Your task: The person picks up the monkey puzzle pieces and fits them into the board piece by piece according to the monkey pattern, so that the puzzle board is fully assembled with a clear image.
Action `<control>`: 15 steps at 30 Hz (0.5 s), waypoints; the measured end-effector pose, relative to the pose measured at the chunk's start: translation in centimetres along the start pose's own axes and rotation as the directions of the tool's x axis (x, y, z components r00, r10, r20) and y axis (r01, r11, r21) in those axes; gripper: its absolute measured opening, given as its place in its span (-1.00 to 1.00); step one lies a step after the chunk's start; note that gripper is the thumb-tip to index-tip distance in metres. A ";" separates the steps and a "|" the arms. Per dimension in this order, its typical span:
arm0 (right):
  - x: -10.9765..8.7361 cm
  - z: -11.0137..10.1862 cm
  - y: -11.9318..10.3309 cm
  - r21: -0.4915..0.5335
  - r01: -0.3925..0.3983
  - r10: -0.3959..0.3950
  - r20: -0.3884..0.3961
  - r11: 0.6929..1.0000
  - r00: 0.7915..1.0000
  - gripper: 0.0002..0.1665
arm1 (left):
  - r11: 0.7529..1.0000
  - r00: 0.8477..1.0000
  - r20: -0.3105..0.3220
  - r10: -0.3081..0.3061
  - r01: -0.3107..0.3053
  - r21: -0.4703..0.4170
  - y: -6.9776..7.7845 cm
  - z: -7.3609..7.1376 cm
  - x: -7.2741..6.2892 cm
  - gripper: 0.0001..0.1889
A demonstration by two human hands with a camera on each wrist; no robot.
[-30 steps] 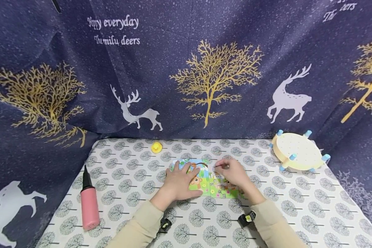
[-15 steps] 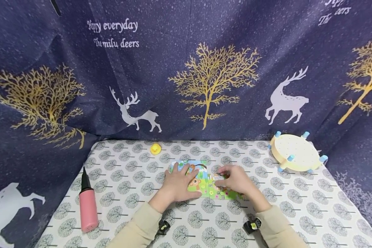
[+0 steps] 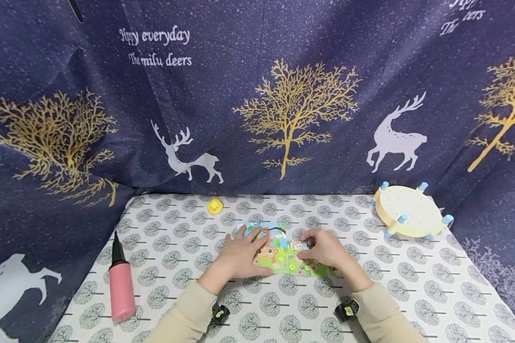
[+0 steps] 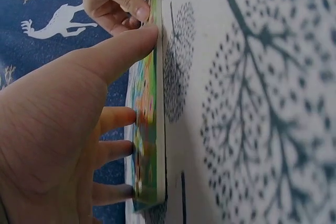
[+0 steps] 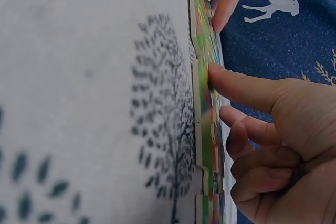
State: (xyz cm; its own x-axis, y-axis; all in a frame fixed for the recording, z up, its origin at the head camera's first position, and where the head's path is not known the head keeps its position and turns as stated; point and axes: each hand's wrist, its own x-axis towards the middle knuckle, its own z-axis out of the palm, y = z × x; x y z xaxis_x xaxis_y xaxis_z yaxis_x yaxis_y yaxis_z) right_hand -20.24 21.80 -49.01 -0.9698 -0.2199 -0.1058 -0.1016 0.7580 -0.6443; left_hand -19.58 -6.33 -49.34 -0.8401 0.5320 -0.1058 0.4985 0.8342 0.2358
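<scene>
A jigsaw puzzle [image 3: 293, 267] with a cartoon animal scene lies on the table, its left part taller than the right. My left hand [image 3: 242, 255] rests with spread fingers over the left part; in the left wrist view the thumb [image 4: 123, 51] and fingertips are at its surface. Over the right part, my right hand [image 3: 326, 247] has its thumb and index finger about a small puzzle piece [image 3: 299, 246] at the upper left of that part. The right wrist view shows its thumb [image 5: 241, 85] at the puzzle's face and the other fingers curled. The palm hides some of the right part.
A yellow rubber duck [image 3: 215, 206] sits near the back edge. On the left lies a pink hand pump [image 3: 122, 293] with a black nozzle. A round cream stand [image 3: 409, 209] with blue pegs is at the back right. A dark printed curtain [image 3: 223, 95] hangs behind.
My right hand has come down toward me with the piece, from above the right part onto it. My left hand has slid slightly left, showing more of the cartoon animal.
</scene>
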 end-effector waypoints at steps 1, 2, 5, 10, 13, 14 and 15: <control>0.0 0.0 -0.1 0.002 -0.006 0.006 0.005 1.000 1.000 -0.48 | 1.000 1.000 0.001 0.000 0.000 -0.010 -0.2 0.0 -0.1 0.06; 0.0 0.0 -0.1 0.001 -0.015 0.015 0.009 1.000 1.000 -0.48 | 1.000 1.000 -0.002 0.002 -0.002 -0.016 -0.5 0.0 -0.2 0.06; 0.0 0.1 -0.3 -0.002 -0.034 0.034 0.018 0.999 0.999 -0.49 | 1.000 1.000 -0.004 0.000 0.000 -0.015 -1.1 -0.2 -0.6 0.08; -0.1 0.1 -0.4 0.012 -0.050 0.050 0.003 0.999 0.999 -0.49 | 1.000 1.000 -0.013 -0.008 0.008 0.013 -2.1 -0.6 -1.2 0.07; -0.3 0.1 -0.3 0.020 -0.052 0.053 -0.022 0.998 0.998 -0.48 | 1.000 1.000 -0.013 -0.015 0.015 0.025 -2.8 -0.6 -1.5 0.07; -0.3 0.2 -0.3 0.022 -0.050 0.050 -0.031 0.999 0.998 -0.48 | 1.000 1.000 -0.012 -0.017 0.017 0.023 -3.0 -0.7 -1.6 0.07; -0.3 0.2 -0.3 0.027 -0.047 0.048 -0.038 0.999 0.998 -0.47 | 1.000 1.000 -0.015 -0.016 0.016 0.021 -3.2 -0.7 -1.7 0.07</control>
State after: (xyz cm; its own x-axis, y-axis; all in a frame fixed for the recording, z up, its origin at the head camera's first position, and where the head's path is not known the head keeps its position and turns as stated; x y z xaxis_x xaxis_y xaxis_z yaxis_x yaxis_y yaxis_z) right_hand -19.87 21.51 -48.97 -0.9812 -0.1602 -0.1079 -0.0501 0.7509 -0.6585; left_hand -19.90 -10.02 -49.20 -0.8508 0.5168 -0.0953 0.4896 0.8454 0.2136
